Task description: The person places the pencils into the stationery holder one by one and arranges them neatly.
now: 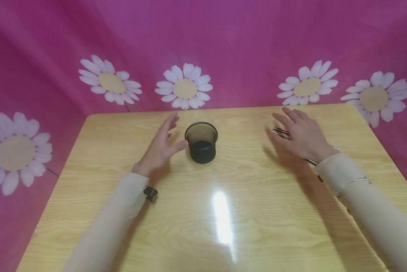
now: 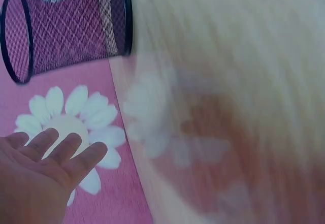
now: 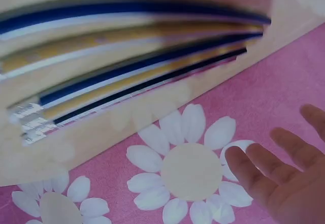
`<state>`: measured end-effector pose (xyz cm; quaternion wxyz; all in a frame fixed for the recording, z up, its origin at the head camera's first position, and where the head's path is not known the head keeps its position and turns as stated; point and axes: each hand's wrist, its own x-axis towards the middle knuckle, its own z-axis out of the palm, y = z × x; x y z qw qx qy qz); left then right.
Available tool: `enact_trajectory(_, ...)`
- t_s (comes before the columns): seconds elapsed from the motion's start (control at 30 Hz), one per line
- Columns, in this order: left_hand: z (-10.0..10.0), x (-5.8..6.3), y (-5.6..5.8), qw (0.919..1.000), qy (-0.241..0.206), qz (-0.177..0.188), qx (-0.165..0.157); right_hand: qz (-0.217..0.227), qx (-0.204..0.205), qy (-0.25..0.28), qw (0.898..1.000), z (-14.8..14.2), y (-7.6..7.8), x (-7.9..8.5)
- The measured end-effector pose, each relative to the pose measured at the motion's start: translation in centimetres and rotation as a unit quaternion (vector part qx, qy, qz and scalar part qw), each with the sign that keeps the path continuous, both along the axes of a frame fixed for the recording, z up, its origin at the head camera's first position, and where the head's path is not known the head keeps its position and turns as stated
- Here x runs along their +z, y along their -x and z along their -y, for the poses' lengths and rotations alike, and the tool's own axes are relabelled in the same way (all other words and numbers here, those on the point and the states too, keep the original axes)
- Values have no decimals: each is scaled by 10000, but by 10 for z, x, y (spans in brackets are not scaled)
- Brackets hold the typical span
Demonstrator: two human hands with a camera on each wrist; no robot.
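Observation:
A round black mesh pen cup (image 1: pixel 203 153) stands upright on the table, its mouth facing up. My left hand (image 1: pixel 159 147) is just left of it, fingers extended and thumb tip at the cup's side. In the left wrist view, the mesh cup (image 2: pixel 71 26) is beyond the spread fingers (image 2: pixel 76 145). Over on the right, my right hand (image 1: pixel 303 136) hovers above several pencils (image 1: pixel 281 132), mostly hiding them in the head view. The right wrist view shows these long, thin pencils (image 3: pixel 127 5) in blue, yellow and black, somewhat blurred, beside the straight fingers (image 3: pixel 269 165).
The light wood-grain table (image 1: pixel 190 226) has a bright glare streak near its front. A magenta curtain (image 1: pixel 237 49) with white daisies hangs behind the table's far edge and along the left side. A small black piece (image 1: pixel 150 193) sits at the left cuff.

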<state>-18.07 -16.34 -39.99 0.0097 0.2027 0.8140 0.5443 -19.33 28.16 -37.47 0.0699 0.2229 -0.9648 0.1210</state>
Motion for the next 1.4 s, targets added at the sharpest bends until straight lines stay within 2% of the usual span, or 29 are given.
enact_trajectory(0.2, -15, -2, -11, 9987, -307, 380, -162, 232, 34, 7, 9997, -12, -28, -11)
enact_trajectory(0.33, -24, -3, -13, 9969, -363, 659, -215, 117, -85, 66, 9999, -22, -39, -21)
enact_trajectory(0.43, -28, -4, -12, 9968, -266, 736, -180, 20, -235, 39, 9997, -30, -44, -26)
enact_trajectory(0.67, -36, -6, -11, 9984, -72, 559, 56, 260, -426, -192, 9986, -39, -46, -29)
enact_trajectory(0.77, -39, -5, -10, 9982, -26, 588, 100, 377, -518, -230, 9977, -40, -44, -31)
enact_trajectory(1.03, -43, -7, -8, 9974, -45, 697, 157, 22, -497, -148, 9987, -41, -43, -39)
enact_trajectory(1.27, -44, -10, -7, 9975, -266, 633, 174, 151, -595, -217, 9979, -40, -40, -40)
enact_trajectory(1.4, -45, -8, -9, 9976, -330, 602, 132, 138, -579, -191, 9980, -39, -40, -40)
